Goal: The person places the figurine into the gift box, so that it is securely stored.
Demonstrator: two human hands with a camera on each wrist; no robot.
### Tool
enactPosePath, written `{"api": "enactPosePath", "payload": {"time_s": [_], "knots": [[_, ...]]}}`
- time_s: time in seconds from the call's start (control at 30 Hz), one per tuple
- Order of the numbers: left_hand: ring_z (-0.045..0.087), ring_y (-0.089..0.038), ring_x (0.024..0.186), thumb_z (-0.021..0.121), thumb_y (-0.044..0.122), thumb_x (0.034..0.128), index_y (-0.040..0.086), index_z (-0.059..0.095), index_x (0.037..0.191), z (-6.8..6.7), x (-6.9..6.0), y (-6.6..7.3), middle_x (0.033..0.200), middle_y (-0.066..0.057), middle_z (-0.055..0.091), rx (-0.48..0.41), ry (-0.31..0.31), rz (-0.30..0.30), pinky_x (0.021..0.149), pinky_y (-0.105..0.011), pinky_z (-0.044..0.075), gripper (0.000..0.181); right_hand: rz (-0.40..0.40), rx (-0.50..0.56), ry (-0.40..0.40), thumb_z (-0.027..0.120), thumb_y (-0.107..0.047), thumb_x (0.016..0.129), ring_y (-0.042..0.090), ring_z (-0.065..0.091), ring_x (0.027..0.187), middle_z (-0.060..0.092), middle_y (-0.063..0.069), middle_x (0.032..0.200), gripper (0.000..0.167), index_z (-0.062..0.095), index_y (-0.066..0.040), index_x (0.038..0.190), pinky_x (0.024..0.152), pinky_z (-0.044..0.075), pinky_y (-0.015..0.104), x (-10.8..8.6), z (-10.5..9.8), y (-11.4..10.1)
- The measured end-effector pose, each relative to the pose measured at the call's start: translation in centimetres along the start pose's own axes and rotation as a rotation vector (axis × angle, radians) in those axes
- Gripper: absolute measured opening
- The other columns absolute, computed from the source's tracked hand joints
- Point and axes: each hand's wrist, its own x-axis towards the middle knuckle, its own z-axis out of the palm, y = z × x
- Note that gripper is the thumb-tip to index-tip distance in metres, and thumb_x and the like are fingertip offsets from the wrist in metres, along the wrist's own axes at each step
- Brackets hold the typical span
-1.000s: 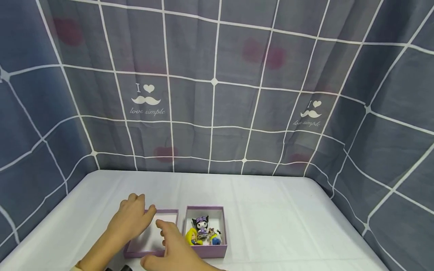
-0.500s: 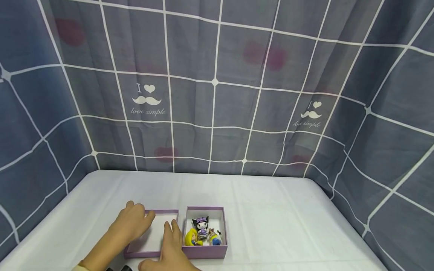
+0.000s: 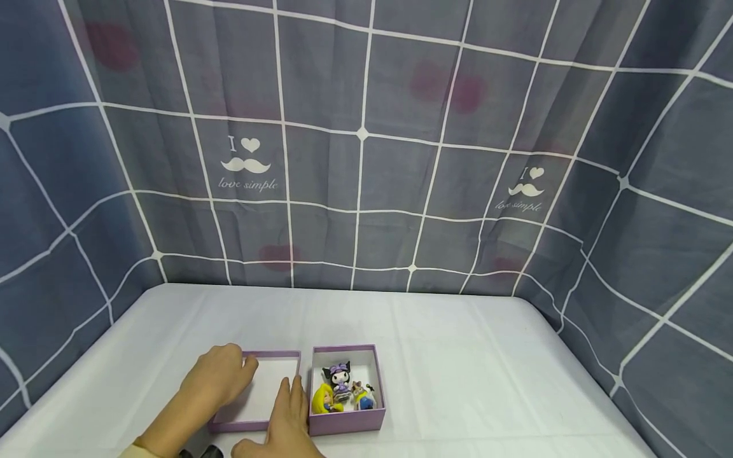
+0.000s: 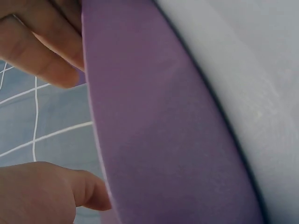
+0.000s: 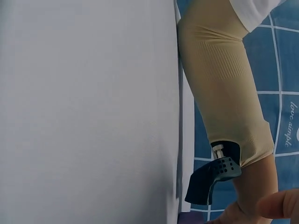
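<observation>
A shallow purple box lid (image 3: 265, 425), white inside, lies open side up on the table in the head view. My left hand (image 3: 220, 376) holds its left side with bent fingers; in the left wrist view the thumb (image 4: 93, 192) meets the rim of the purple wall (image 4: 154, 121). My right hand (image 3: 286, 423) lies at the lid's right front corner, fingers straight in the narrow gap beside the deeper purple box (image 3: 349, 422). Inside that box are a black-and-purple figurine (image 3: 340, 380), a yellow-haired figurine (image 3: 324, 401) and a small figurine with blue (image 3: 364, 399).
White cloth covers the table (image 3: 458, 369). A grey-blue checked curtain (image 3: 321, 165) surrounds its back and sides. Dark objects (image 3: 212, 451) show at the lower edge, below the left hand. The right wrist view shows the left sleeve (image 5: 224, 79) with a dark wrist mount (image 5: 212, 179).
My left hand has lowered onto the lid's left side. My right hand has dropped from over the lid to its right edge, its fingers straightening. The box and figurines have stayed in place.
</observation>
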Motion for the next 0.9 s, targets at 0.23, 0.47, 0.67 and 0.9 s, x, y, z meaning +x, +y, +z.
{"api": "enactPosePath", "payload": {"time_s": [0.23,0.47,0.67,0.9], "knots": [[0.052,-0.024,0.058,0.046,0.025,0.0948,0.002,0.059,0.073,-0.3,0.1,0.2,0.063,-0.008,0.052,0.026,-0.009,-0.018,0.05,-0.039,0.044,0.034,0.042,0.097,-0.017,0.071,-0.029,0.066,0.052,0.007,0.139,0.006,0.037,0.153,0.105,0.019,0.013,0.148,0.107,0.018,0.067,0.2,-0.6,-0.8],[0.052,-0.025,0.058,0.036,0.032,0.0998,0.008,0.054,0.065,-1.9,-0.6,0.4,0.063,-0.008,0.053,0.025,0.038,-0.046,0.048,-0.04,0.043,0.046,0.027,0.173,0.038,0.071,-0.027,0.065,0.042,0.014,0.142,0.014,0.026,0.157,0.101,0.025,0.006,0.149,0.109,0.021,0.062,-0.1,-1.2,-1.5],[0.053,-0.027,0.057,0.034,0.041,0.1014,0.005,0.054,0.065,-4.5,-1.5,1.1,0.067,-0.011,0.056,0.024,0.149,-0.043,0.045,-0.042,0.043,0.055,-0.105,0.261,0.054,0.07,-0.023,0.072,0.035,0.013,0.144,0.012,0.015,0.16,0.095,0.023,-0.002,0.153,0.11,0.021,0.058,-0.6,-2.3,-2.3],[0.058,-0.034,0.064,0.046,0.034,0.0986,-0.005,0.057,0.076,-5.4,-2.2,3.0,0.072,-0.015,0.057,-0.039,0.487,0.096,0.054,-0.054,0.046,0.046,-0.209,0.394,0.104,0.064,-0.015,0.076,0.022,0.016,0.142,0.014,0.0,0.158,0.092,0.016,-0.013,0.155,0.113,0.016,0.051,0.3,-4.7,-2.8]]}}
